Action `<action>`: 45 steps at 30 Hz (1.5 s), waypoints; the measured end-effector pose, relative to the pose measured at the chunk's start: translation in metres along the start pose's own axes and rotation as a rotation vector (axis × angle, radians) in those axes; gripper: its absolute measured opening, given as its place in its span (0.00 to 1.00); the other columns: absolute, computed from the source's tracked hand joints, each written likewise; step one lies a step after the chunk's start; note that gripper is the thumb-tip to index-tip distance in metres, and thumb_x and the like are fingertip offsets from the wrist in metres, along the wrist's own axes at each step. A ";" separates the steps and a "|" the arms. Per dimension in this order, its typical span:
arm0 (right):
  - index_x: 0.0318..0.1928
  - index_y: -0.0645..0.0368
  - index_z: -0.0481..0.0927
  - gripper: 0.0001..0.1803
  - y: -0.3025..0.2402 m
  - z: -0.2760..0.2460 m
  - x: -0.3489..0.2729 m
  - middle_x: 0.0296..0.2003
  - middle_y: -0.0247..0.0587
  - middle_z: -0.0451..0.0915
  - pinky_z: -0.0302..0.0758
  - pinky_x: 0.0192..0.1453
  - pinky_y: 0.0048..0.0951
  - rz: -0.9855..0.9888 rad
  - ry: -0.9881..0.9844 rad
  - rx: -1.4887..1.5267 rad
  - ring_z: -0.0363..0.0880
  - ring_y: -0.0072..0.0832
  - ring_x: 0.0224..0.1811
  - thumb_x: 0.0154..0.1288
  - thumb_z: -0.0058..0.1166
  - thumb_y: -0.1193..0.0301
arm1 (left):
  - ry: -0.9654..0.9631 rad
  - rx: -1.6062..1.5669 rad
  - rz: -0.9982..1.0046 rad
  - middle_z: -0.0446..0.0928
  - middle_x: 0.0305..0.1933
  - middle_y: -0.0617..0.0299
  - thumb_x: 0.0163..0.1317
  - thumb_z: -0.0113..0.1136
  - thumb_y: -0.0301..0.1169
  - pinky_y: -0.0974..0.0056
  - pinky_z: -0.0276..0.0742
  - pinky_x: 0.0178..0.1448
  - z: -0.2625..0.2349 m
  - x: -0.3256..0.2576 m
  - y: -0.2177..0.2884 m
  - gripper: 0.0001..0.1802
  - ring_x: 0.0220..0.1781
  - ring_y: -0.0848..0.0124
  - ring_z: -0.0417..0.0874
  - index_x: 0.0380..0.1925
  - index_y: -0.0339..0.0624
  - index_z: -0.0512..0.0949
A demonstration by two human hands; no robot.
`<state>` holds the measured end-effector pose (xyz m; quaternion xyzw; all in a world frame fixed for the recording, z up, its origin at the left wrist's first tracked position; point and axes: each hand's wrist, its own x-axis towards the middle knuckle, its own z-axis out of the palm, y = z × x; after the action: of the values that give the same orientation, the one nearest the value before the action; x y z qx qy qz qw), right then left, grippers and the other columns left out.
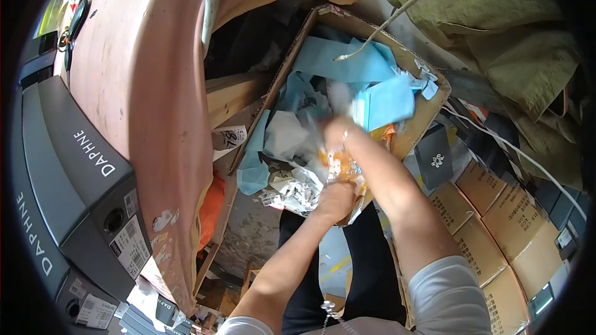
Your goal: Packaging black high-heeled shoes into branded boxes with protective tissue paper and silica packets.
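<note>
Grey, smooth-lidded shoe boxes (pixel 74 167) are stacked at the far left, rectangular, with small paper labels on their end faces. Right of them hangs a salmon-pink cloth (pixel 155 87), matte and stained, draped over a table-like edge and falling near the floor. Centre scene holds an open brown cardboard box (pixel 428 108), corrugated, with a torn rim and tilted flaps, filled with loose light-blue tissue sheets (pixel 347 62), crumpled white paper (pixel 285 133) and creased silvery wrapping. Left hand (pixel 335 201), at the near edge of the box, is closed in a fist on a wad of crinkled clear and orange plastic wrapping (pixel 341 167). Right hand (pixel 338 130), blurred, lies deeper in the box just beyond that wad, among the tissue; whether its fingers grip anything cannot be told. A thin white cord (pixel 403 9) hangs over the box from the far side. Right of the box lies a small dark square box (pixel 434 158) with a pale emblem, then a curved row of tan cardboard cartons (pixel 496 223), flat-sided and printed. Olive-green coarse sacks (pixel 509 31), slumped and wrinkled, fill the far right.
</note>
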<state>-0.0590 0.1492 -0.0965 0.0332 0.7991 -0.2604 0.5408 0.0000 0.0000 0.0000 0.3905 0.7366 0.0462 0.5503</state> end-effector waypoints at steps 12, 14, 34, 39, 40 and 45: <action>0.49 0.60 0.77 0.19 0.001 0.049 -0.123 0.46 0.48 0.78 0.73 0.56 0.40 -0.290 0.358 0.466 0.77 0.46 0.50 0.57 0.56 0.70 | -0.069 -0.308 -0.068 0.71 0.58 0.41 0.70 0.39 0.50 0.49 0.63 0.66 0.047 0.050 -0.072 0.27 0.63 0.48 0.69 0.59 0.42 0.69; 0.48 0.64 0.76 0.17 0.007 0.013 -0.104 0.49 0.51 0.77 0.73 0.56 0.40 -0.274 0.878 0.495 0.76 0.48 0.51 0.60 0.54 0.69 | -0.047 -0.204 -0.080 0.72 0.58 0.43 0.71 0.38 0.49 0.48 0.65 0.64 0.064 0.060 -0.062 0.26 0.61 0.48 0.71 0.57 0.43 0.69; 0.54 0.58 0.75 0.22 -0.010 0.108 -0.084 0.45 0.54 0.79 0.71 0.54 0.45 -0.211 0.359 0.186 0.78 0.46 0.49 0.57 0.45 0.75 | 0.806 -0.162 0.254 0.65 0.62 0.45 0.51 0.68 0.39 0.48 0.59 0.66 -0.088 0.018 -0.005 0.38 0.63 0.48 0.65 0.63 0.43 0.66; 0.48 0.59 0.79 0.17 -0.018 0.128 -0.068 0.45 0.53 0.80 0.73 0.54 0.43 -0.171 0.513 0.655 0.79 0.44 0.49 0.58 0.45 0.74 | 0.266 -0.214 0.157 0.66 0.62 0.46 0.39 0.76 0.42 0.52 0.65 0.66 -0.084 0.051 -0.028 0.49 0.63 0.47 0.66 0.64 0.45 0.64; 0.46 0.60 0.80 0.16 -0.024 0.107 -0.089 0.41 0.52 0.81 0.77 0.47 0.42 -0.195 0.374 0.232 0.82 0.44 0.43 0.57 0.47 0.75 | 0.228 -0.226 0.126 0.69 0.58 0.48 0.39 0.77 0.39 0.53 0.70 0.62 -0.088 0.048 -0.030 0.46 0.60 0.49 0.69 0.61 0.45 0.66; 0.26 0.62 0.81 0.08 -0.020 0.083 -0.140 0.25 0.52 0.81 0.78 0.34 0.44 -0.402 0.405 0.194 0.82 0.48 0.30 0.55 0.48 0.74 | 0.326 -0.097 0.152 0.72 0.53 0.50 0.42 0.71 0.29 0.54 0.74 0.56 -0.067 0.017 -0.016 0.35 0.56 0.52 0.73 0.54 0.41 0.71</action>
<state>0.0620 0.1266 0.0116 -0.0228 0.8528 -0.4252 0.3022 -0.0667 0.0240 0.0045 0.4054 0.7811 0.1860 0.4369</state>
